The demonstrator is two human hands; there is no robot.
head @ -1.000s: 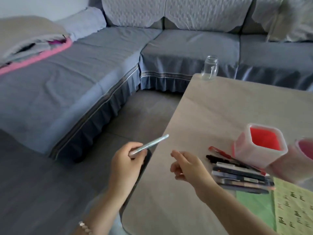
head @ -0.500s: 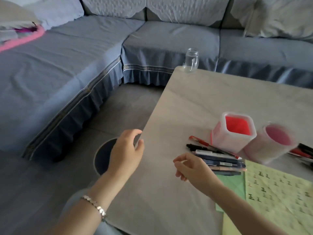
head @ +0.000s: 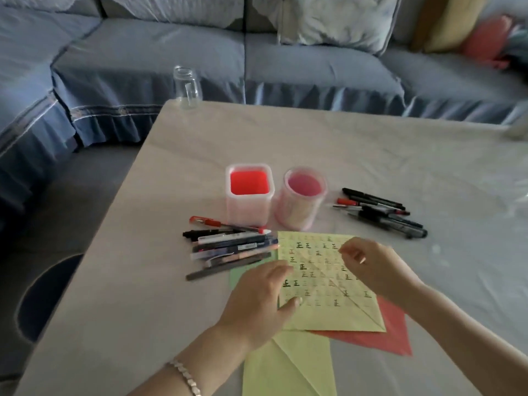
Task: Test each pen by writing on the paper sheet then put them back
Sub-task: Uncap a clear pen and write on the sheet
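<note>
A yellow grid sheet (head: pixel 320 284) with black written characters lies on the table in front of me. My left hand (head: pixel 261 298) rests palm down on its left edge, thumb on the paper, holding nothing. My right hand (head: pixel 371 267) hovers over the sheet's upper right part, fingers loosely curled, with no pen in it. One pile of pens (head: pixel 231 245) lies left of the sheet. A second pile of dark pens (head: pixel 380 212) lies to the right. Between them stand a square pen holder (head: pixel 249 212) and a round pen holder (head: pixel 300 212), both without pens.
Under the grid sheet lie a red sheet (head: pixel 391 335), a green sheet (head: pixel 237 277) and another yellow sheet (head: pixel 288 367). A glass jar (head: pixel 187 87) stands at the table's far left corner. A blue sofa (head: pixel 171 52) wraps around the table (head: pixel 371 144).
My left hand let go of a slim silver object it held beside the table. The view swung right. Both hands moved right onto the grid sheet.
</note>
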